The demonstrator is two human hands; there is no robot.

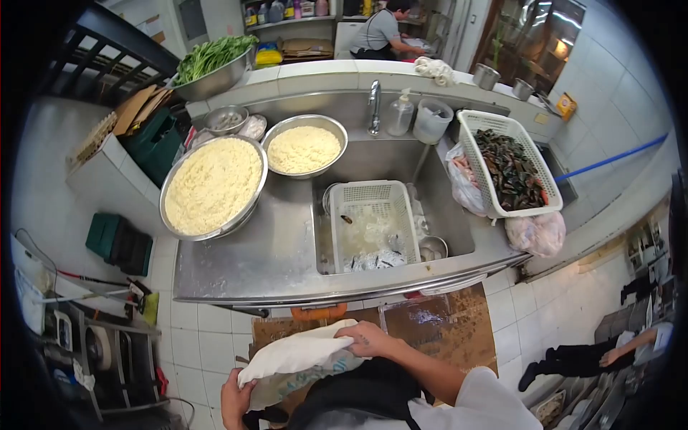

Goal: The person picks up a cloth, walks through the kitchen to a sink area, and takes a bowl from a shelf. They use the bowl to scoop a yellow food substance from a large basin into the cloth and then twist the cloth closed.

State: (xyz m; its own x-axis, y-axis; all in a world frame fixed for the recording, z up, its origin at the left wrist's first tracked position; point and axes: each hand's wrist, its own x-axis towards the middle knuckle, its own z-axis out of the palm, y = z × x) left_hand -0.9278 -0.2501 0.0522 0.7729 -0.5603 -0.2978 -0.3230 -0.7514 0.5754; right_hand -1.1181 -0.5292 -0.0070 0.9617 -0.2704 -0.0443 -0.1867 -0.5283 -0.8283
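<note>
My left hand (pixel 235 401) and my right hand (pixel 367 340) are both closed on a white cloth (pixel 301 358), stretched between them in front of my body. Bluish-green print shows on its lower part. Beyond the cloth is a steel sink (pixel 448 208) holding a white plastic basket (pixel 371 188) with water and a few dark pieces in it. On the steel counter (pixel 244 269), left of the sink, stand a large bowl (pixel 213 185) and a smaller bowl (pixel 304 147), both full of pale yellowish grains.
A white basket of dark shellfish (pixel 509 168) stands right of the sink beside plastic bags (pixel 536 233). Leafy greens (pixel 215 59) fill a bowl at the back left. One person (pixel 376 36) is beyond the ledge, another (pixel 595 355) at right.
</note>
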